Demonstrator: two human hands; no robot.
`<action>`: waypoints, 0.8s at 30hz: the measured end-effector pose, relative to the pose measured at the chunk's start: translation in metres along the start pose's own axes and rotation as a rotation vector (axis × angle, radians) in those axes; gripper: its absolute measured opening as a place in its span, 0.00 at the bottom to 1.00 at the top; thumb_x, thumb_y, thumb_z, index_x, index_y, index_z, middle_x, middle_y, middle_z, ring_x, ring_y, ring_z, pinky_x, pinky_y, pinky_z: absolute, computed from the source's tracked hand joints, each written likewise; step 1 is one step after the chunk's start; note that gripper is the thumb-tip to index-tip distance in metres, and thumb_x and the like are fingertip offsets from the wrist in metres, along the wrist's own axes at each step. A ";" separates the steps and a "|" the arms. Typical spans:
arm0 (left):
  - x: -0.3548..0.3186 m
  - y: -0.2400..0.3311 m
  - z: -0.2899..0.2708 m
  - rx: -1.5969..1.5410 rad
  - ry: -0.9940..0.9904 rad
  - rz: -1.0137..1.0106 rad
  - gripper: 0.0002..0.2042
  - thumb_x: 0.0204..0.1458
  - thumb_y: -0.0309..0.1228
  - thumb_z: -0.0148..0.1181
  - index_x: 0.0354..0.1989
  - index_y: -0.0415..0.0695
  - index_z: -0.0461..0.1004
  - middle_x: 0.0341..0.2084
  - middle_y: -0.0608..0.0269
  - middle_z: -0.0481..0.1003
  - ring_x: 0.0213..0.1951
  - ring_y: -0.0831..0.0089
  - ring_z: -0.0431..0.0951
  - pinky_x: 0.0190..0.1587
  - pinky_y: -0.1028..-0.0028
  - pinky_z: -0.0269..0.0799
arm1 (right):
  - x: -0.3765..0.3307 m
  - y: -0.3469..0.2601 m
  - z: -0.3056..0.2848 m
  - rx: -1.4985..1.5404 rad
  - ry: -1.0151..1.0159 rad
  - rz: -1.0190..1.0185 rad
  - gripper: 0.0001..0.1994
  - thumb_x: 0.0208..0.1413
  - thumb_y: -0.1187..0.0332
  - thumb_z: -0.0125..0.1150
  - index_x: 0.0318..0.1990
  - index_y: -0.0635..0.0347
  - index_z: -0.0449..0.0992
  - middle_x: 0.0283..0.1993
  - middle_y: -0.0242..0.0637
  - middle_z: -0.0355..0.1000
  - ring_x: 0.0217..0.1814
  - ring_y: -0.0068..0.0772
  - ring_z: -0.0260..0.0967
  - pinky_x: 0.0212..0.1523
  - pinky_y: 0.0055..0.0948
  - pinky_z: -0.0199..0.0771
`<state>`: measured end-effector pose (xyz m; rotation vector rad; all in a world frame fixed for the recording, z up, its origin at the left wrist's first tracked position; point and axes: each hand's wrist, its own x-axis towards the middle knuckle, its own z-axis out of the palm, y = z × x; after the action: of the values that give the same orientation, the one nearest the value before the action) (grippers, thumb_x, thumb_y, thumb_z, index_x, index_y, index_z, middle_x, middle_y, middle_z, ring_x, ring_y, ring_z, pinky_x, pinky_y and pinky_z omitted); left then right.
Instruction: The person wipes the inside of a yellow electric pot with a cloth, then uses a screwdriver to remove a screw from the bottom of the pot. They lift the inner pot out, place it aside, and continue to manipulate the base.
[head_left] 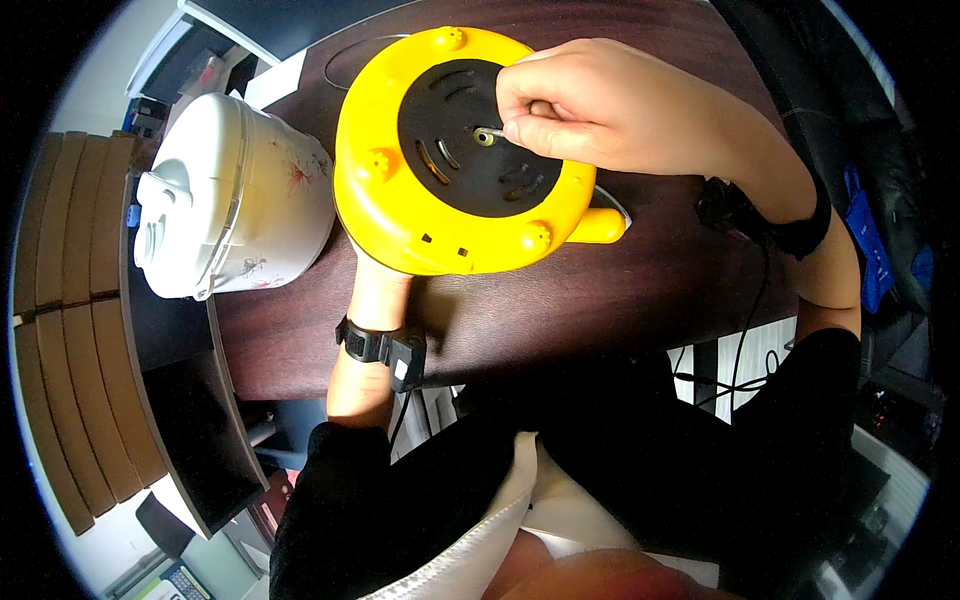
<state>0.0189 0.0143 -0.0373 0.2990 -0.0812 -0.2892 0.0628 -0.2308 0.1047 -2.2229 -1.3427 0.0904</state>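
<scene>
A round yellow appliance point(380, 215) is turned bottom up above the table, with a black slotted plate point(475, 185) in its underside, knobbed feet around it and a stubby yellow handle at the right. My left hand point(377, 265) reaches beneath its near left edge and holds it from below; the fingers are hidden. With thumb and curled fingers, my right hand point(560, 110) pinches a small thin metal piece point(492, 132). That piece meets a brass-coloured ring at the plate's centre; its exact kind is too small to tell.
Left of the appliance stands a white lidded bucket point(270, 190) with a flower print on the dark wooden table point(600, 300). Brown cardboard boxes point(80, 300) are stacked at far left. Black cables point(755, 310) hang at the right, and a black chair point(890, 130) stands beyond.
</scene>
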 end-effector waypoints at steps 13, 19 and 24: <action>-0.003 0.001 -0.001 -0.004 -0.006 -0.007 0.20 0.62 0.38 0.48 0.58 0.41 0.65 0.54 0.54 0.72 0.54 0.61 0.73 0.57 0.61 0.69 | 0.011 0.005 0.004 -0.010 -0.079 0.121 0.12 0.60 0.62 0.55 0.32 0.62 0.73 0.23 0.39 0.68 0.24 0.31 0.68 0.27 0.27 0.67; -0.001 0.002 0.004 0.049 -0.090 0.016 0.22 0.63 0.41 0.44 0.62 0.44 0.60 0.58 0.55 0.67 0.58 0.61 0.68 0.61 0.62 0.64 | 0.018 -0.001 0.009 -0.060 0.089 0.083 0.11 0.60 0.62 0.56 0.30 0.60 0.72 0.21 0.39 0.67 0.22 0.31 0.67 0.24 0.28 0.64; -0.002 0.005 -0.003 0.002 -0.069 0.017 0.22 0.64 0.41 0.43 0.62 0.44 0.60 0.59 0.55 0.67 0.59 0.61 0.67 0.61 0.61 0.64 | 0.019 0.008 0.020 -0.058 0.224 0.021 0.12 0.55 0.60 0.60 0.27 0.58 0.73 0.19 0.40 0.67 0.22 0.39 0.67 0.25 0.35 0.65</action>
<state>0.0182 0.0200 -0.0387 0.2902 -0.1517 -0.2824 0.0723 -0.2097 0.0883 -2.2194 -1.2139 -0.1869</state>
